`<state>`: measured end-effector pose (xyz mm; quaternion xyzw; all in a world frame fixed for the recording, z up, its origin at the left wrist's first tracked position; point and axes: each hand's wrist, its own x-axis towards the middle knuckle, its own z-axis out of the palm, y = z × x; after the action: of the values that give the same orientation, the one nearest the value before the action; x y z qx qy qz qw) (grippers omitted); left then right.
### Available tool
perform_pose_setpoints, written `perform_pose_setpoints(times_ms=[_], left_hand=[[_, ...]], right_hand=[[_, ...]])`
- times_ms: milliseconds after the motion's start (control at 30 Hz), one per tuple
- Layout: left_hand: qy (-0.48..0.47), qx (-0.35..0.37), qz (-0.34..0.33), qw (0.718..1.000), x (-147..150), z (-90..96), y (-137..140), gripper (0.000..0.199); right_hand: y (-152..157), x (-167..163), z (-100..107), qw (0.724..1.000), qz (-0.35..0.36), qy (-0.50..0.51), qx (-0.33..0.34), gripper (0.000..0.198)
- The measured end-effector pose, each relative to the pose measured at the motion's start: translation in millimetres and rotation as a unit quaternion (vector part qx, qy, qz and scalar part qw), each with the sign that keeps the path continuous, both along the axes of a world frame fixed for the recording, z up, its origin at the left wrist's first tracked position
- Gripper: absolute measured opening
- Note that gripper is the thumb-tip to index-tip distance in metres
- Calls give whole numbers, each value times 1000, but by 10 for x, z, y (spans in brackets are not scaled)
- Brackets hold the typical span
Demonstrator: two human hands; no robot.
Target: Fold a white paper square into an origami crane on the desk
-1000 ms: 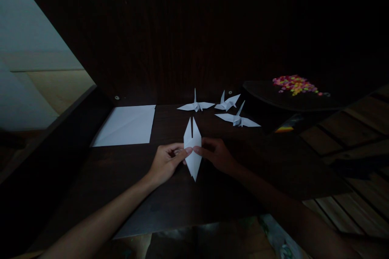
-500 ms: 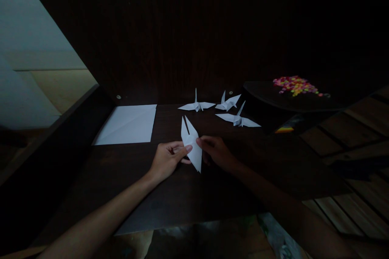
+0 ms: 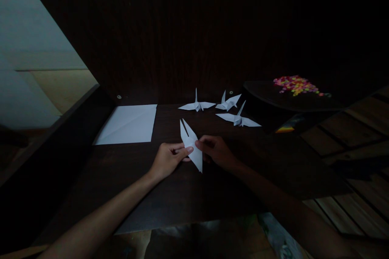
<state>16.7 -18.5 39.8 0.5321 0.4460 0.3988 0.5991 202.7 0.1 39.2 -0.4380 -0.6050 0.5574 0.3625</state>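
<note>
A piece of folded white paper [image 3: 194, 158], a long diamond with two narrow points at its far end, is held between my hands above the dark table. My left hand [image 3: 170, 160] pinches its left edge, thumb on top and fingers partly hidden beneath. On the right edge, my right hand [image 3: 217, 151] closes with its thumb and bent fingers. Beyond the paper stand three white origami cranes: one on the left [image 3: 197, 106], one farther back [image 3: 227, 103] and one nearer on the right [image 3: 238, 119], all with wings spread.
White paper with a diagonal crease [image 3: 127, 124] lies flat at the left. Small pink, red and yellow pieces [image 3: 298, 85] are heaped on a dark raised shelf [image 3: 267, 99] at the right. A dark panel [image 3: 170, 40] rises behind the table, and a low side board [image 3: 60, 129] borders the left.
The folded paper has tilted slightly, its two points shifting a little left and toward me, the slit between them narrower. Both hands keep hold; the cranes and the flat paper stay put.
</note>
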Motion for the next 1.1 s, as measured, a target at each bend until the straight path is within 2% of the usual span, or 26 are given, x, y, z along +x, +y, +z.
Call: perform_pose_setpoints(times_ms=[133,633,1100], left_hand=[[4,16,10,1000,13,-7,6,31],[-45,-45,3,998,39,-18,-20,35],[-106,-52,15,993,60,-8,-25,34]], right_hand=[[8,12,9,1000,-2,-10,6,40],[39,31,-33,1000,1,4,26,40],[-8,-11,37,999,-11,46,0,40]])
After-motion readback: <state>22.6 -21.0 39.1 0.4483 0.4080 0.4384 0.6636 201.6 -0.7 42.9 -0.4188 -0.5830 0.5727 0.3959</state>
